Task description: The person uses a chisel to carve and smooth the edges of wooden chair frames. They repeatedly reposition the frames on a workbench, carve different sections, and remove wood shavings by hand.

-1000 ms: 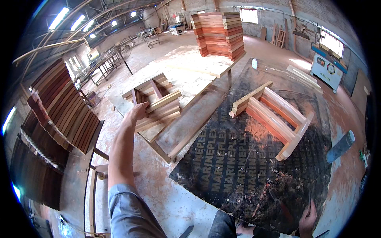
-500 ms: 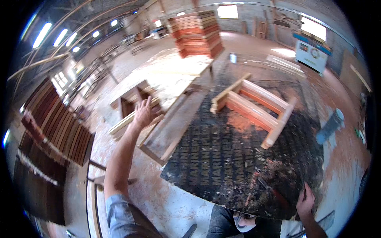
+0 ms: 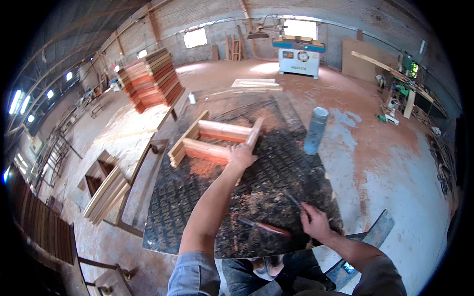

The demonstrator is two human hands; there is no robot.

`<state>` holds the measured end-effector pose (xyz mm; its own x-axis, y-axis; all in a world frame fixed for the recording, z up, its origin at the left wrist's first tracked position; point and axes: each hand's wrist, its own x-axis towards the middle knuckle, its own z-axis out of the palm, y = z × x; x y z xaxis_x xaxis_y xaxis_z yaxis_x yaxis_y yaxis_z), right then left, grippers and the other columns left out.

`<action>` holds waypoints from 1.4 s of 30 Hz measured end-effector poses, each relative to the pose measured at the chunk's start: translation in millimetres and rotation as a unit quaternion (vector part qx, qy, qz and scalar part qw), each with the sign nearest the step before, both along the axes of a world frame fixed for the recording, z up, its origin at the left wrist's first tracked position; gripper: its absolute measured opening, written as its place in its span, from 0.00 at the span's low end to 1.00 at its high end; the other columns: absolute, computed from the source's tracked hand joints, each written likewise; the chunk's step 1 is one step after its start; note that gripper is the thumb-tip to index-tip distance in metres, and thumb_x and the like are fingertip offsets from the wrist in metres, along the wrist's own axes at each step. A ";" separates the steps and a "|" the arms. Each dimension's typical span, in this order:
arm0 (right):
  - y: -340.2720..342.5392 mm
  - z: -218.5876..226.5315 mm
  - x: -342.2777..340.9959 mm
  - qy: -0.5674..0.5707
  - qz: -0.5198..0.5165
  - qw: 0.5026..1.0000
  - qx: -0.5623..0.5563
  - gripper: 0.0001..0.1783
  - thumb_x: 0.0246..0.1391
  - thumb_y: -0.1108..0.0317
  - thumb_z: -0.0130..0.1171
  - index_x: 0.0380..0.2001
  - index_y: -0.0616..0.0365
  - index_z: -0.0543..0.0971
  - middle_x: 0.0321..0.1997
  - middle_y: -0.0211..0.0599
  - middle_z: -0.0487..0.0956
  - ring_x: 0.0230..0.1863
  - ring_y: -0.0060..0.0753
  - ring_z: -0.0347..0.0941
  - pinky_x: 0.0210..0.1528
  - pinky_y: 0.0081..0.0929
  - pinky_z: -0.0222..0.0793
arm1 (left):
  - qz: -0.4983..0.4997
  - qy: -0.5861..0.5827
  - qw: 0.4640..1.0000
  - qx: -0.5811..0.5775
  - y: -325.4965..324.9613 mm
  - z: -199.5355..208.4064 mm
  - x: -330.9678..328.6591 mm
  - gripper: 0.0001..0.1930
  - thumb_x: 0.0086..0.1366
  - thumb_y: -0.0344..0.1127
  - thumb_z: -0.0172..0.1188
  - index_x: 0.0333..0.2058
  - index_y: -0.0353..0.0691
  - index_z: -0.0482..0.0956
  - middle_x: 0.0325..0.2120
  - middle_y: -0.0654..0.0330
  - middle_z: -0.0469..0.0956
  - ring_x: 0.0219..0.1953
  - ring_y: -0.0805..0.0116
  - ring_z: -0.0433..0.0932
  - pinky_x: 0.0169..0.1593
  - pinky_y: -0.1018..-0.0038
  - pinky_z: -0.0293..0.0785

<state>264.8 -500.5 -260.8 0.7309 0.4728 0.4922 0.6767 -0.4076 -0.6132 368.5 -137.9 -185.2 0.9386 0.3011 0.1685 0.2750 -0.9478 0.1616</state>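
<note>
A small wooden frame [image 3: 212, 129], pale on top with orange-red rail sides, lies on a dark printed board. My left hand [image 3: 242, 156] is closed over its near right corner, where a rail meets the end piece. My right hand [image 3: 315, 222] is closed round a thin, dark, narrow tool [image 3: 292, 198] that points up and left over the board; its kind cannot be made out. To the left of that hand lies a chisel-like tool [image 3: 266, 227] with a reddish handle, among shavings and orange dust.
A blue-grey cylinder [image 3: 316, 130] stands on the right edge of the board [image 3: 173, 197]. At left, a pale table [image 3: 121, 135] carries stacked wooden pieces [image 3: 150, 81], with another wooden assembly [image 3: 106, 185] at its near end. A blue-and-white machine [image 3: 299, 58] stands at the back.
My left hand has moved right, from the wooden assembly at the pale table to the frame on the board, and grips it. The view has swung right. My right hand keeps its thin tool.
</note>
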 end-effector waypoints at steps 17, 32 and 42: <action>-2.6 -11.8 6.8 0.026 0.017 0.995 0.093 0.16 0.66 0.64 0.57 0.52 0.62 0.80 0.43 0.57 0.85 0.42 0.63 0.83 0.44 0.50 0.80 | 0.008 -0.048 0.977 -0.209 67.2 347.6 -191.7 0.21 0.63 0.44 0.71 0.46 0.32 0.85 0.31 0.61 0.85 0.35 0.71 0.84 0.43 0.71 0.80; 8.7 24.0 -49.2 0.100 0.060 0.970 -0.211 0.25 0.60 0.55 0.67 0.45 0.65 0.71 0.37 0.59 0.83 0.41 0.65 0.83 0.45 0.57 0.78 | -0.007 0.062 0.965 -0.254 -18.1 334.8 -352.5 0.16 0.50 0.35 0.72 0.36 0.32 0.86 0.24 0.61 0.85 0.28 0.73 0.83 0.40 0.75 0.80; -42.3 32.2 -24.5 0.183 -0.022 0.953 -0.242 0.24 0.56 0.53 0.68 0.41 0.65 0.78 0.37 0.58 0.85 0.42 0.63 0.83 0.48 0.55 0.77 | -0.006 0.206 0.977 -0.052 -0.3 306.7 -326.5 0.26 0.45 0.33 0.84 0.46 0.38 0.88 0.39 0.63 0.89 0.43 0.71 0.84 0.55 0.69 0.78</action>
<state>240.3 -542.8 -228.5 0.8360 0.5448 -0.0665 0.4299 -0.7253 -0.5376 42.0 -138.2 121.4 0.9238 0.2855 -0.2550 0.3264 -0.9355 0.1352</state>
